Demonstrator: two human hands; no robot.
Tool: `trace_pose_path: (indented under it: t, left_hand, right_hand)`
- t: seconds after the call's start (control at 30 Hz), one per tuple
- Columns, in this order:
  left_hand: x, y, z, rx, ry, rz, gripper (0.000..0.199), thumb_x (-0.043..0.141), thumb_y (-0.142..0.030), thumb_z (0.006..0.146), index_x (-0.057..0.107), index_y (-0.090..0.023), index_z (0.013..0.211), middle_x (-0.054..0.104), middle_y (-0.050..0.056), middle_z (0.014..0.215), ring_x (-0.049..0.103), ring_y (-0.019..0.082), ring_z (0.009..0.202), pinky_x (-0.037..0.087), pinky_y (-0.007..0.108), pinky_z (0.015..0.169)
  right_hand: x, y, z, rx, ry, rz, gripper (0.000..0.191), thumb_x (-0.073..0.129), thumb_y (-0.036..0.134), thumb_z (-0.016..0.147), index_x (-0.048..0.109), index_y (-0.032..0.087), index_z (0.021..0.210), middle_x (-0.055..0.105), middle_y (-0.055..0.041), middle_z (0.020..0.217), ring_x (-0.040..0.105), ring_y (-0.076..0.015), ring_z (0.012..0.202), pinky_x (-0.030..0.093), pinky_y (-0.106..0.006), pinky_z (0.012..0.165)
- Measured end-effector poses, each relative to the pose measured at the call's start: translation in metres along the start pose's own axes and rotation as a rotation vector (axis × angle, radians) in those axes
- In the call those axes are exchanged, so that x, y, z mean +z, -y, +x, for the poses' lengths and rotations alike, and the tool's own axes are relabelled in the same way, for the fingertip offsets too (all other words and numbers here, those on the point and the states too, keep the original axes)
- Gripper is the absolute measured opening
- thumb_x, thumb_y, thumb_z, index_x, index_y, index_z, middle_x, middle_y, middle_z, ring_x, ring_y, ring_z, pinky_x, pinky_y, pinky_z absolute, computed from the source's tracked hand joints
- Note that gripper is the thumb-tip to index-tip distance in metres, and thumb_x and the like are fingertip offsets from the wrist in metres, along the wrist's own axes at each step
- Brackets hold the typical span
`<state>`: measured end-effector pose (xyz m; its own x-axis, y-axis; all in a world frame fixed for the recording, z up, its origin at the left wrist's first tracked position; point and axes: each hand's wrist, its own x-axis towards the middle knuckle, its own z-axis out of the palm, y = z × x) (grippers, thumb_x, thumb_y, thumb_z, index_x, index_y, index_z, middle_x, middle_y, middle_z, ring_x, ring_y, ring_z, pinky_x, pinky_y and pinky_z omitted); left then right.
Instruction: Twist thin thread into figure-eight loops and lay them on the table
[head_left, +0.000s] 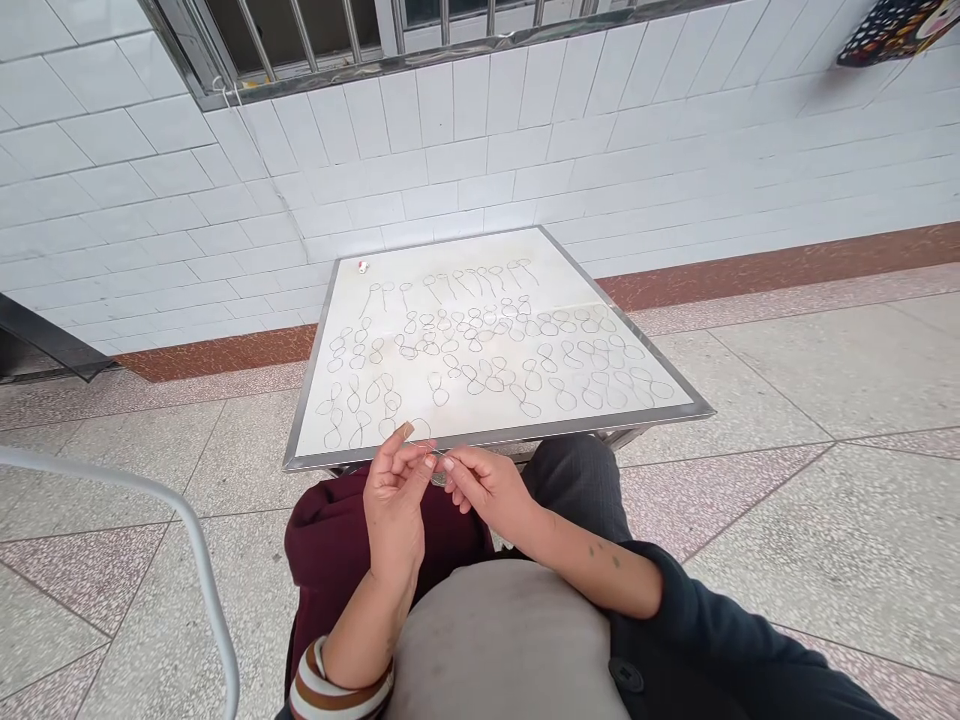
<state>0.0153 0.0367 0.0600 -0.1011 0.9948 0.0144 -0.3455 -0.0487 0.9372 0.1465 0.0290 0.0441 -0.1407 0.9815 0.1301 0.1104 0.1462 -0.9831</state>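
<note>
My left hand (397, 500) and my right hand (491, 490) meet just over the front edge of a white table (495, 405). Between their pinched fingertips is a thin wire (438, 454), mostly hidden by the fingers. A tan wrap or tape covers one left fingertip (407, 430). On the tabletop lie several thin, dark wire figure-eight loops (439, 388), spread in rough rows. Towards the back, several wire pieces (480, 280) have a single loop and straight tails.
A small white and red object (363, 267) sits at the table's back left corner. The table has a grey metal rim (652, 412). Behind it rises a white tiled wall (450, 160) with a barred window (442, 25). A grey curved tube (202, 560) stands at the left.
</note>
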Motion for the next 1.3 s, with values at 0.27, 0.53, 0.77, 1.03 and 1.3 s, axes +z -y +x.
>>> trace_pose_path:
  t: [0.27,0.53,0.77,1.03,1.3]
  left_hand:
    - [-0.002,0.002,0.001,0.009,-0.006,0.039,0.044,0.077,-0.021,0.074,0.064,-0.025,0.116,0.071,-0.002,0.082,0.065,0.016,0.095,0.047,0.030,0.090]
    - [-0.003,-0.003,0.003,-0.029,0.006,0.047,0.043,0.077,-0.022,0.073,0.065,-0.023,0.115,0.067,-0.002,0.077,0.065,0.015,0.089,0.049,0.028,0.082]
    - [-0.006,-0.003,0.005,-0.130,0.035,0.050,0.045,0.077,-0.024,0.073,0.064,-0.022,0.116,0.063,-0.003,0.074,0.061,0.013,0.076,0.048,0.026,0.073]
    - [-0.007,-0.003,0.003,-0.196,0.179,0.085,0.034,0.074,-0.018,0.071,0.067,-0.021,0.104,0.056,-0.004,0.074,0.057,0.012,0.075,0.046,0.026,0.073]
    - [-0.011,-0.004,0.000,-0.260,0.170,0.122,0.043,0.073,-0.020,0.071,0.062,-0.020,0.113,0.060,-0.002,0.076,0.061,0.015,0.075,0.048,0.029,0.068]
  right_hand:
    - [-0.001,-0.003,0.001,-0.036,0.051,-0.080,0.033,0.044,0.040,0.097,0.056,0.018,0.075,0.058,0.0029,0.066,0.056,-0.0065,0.048,0.049,-0.018,0.048]
    - [0.000,-0.006,0.002,-0.055,0.106,-0.127,0.035,0.041,0.043,0.098,0.057,0.019,0.078,0.058,0.0022,0.068,0.057,-0.0080,0.050,0.050,-0.021,0.050]
    - [-0.008,-0.007,0.004,-0.231,-0.019,-0.430,0.030,0.042,0.035,0.099,0.062,0.020,0.082,0.061,-0.0010,0.071,0.058,-0.0135,0.065,0.048,-0.027,0.062]
    - [-0.031,0.015,0.033,-0.706,0.086,-0.806,0.029,0.047,0.014,0.095,0.066,0.026,0.114,0.058,-0.0089,0.116,0.049,-0.0214,0.100,0.047,-0.031,0.072]
    - [-0.045,0.022,0.050,-0.778,0.306,-0.754,0.020,0.045,0.018,0.098,0.066,0.020,0.097,0.064,-0.0068,0.097,0.049,-0.0172,0.085,0.045,-0.030,0.073]
